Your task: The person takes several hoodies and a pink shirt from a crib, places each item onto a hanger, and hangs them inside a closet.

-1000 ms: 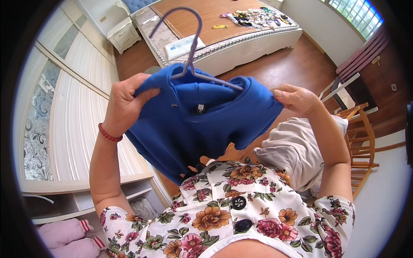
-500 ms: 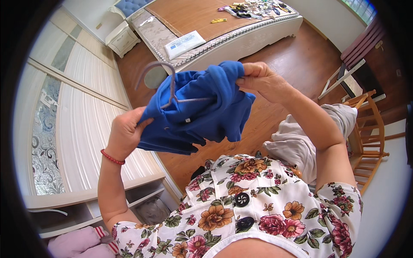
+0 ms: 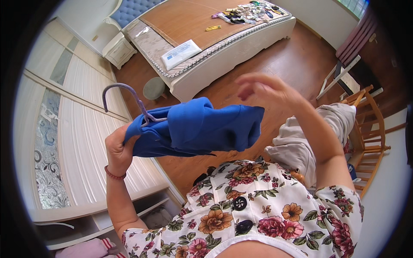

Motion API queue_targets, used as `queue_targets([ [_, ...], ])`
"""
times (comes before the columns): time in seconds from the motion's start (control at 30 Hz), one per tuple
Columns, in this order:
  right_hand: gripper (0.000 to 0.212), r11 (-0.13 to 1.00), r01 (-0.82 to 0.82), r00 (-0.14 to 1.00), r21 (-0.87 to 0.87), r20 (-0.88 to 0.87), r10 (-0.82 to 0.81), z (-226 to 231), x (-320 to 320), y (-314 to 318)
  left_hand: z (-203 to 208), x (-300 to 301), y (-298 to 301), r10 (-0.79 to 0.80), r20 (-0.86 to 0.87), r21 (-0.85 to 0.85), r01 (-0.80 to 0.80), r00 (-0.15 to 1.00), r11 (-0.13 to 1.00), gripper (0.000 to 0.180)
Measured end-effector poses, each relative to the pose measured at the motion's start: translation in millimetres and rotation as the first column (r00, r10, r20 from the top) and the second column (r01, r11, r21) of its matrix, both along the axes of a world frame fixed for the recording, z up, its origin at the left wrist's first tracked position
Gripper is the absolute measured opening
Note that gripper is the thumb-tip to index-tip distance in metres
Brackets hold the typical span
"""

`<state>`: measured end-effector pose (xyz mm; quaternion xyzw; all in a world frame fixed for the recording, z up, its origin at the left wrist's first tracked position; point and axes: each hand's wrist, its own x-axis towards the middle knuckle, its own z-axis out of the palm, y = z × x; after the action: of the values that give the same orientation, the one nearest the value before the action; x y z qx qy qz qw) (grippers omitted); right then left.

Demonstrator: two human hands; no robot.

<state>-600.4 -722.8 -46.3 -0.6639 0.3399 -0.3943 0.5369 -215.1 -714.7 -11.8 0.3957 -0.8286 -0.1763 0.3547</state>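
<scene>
A blue sweatshirt (image 3: 206,129) with a thick hood-like fold hangs in the air before me on a purplish-grey clothes hanger (image 3: 140,103). The hanger's hook stands out at the upper left of the cloth, and most of its bar is hidden inside. My left hand (image 3: 119,146) is closed on the left shoulder of the sweatshirt, thumb in front. Apart from the cloth, above its right end, my right hand (image 3: 273,91) is raised with fingers stretched out and somewhat blurred; nothing shows in it.
Ahead stands a bed (image 3: 232,60) with a white package (image 3: 180,53) and a pile of small items (image 3: 249,13). A round stool (image 3: 154,88) is near its corner. Wardrobe doors (image 3: 86,129) line the left. Grey cloth (image 3: 297,144) drapes by a wooden chair (image 3: 370,129) at right.
My right hand has let go of the sweatshirt and lifted away from it. The sweatshirt's right side has dropped, and the hanger hook has swung down to the left.
</scene>
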Motion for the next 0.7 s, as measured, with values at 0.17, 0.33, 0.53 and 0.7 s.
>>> queue_targets([
  [0.17, 0.036, 0.803, 0.518, 0.855, -0.296, 0.213, -0.473, -53.9, 34.9, 55.6, -2.7, -1.3, -9.6, 0.018, -0.115, 0.112, -0.005, 0.993, 0.994, 0.018],
  [0.33, 0.025, 0.624, 0.577, 0.785, -0.527, 0.147, -0.602, -19.8, 20.3, 59.7, 3.6, 4.0, -9.2, -0.053, -0.002, 0.108, 0.053, 0.999, 0.993, 0.018],
  [0.53, 0.027, 0.789, 0.249, 0.901, -0.561, -0.165, -0.402, 54.7, -0.8, 79.8, 8.0, 6.3, -0.3, -0.121, 0.009, -0.007, 0.121, 0.993, 0.993, 0.01],
  [0.7, 0.021, 0.89, 0.259, 0.962, -0.375, 0.023, -0.271, 65.7, -18.1, 76.3, 10.3, 11.4, -2.9, -0.178, 0.036, -0.152, 0.182, 0.983, 0.972, 0.01],
])
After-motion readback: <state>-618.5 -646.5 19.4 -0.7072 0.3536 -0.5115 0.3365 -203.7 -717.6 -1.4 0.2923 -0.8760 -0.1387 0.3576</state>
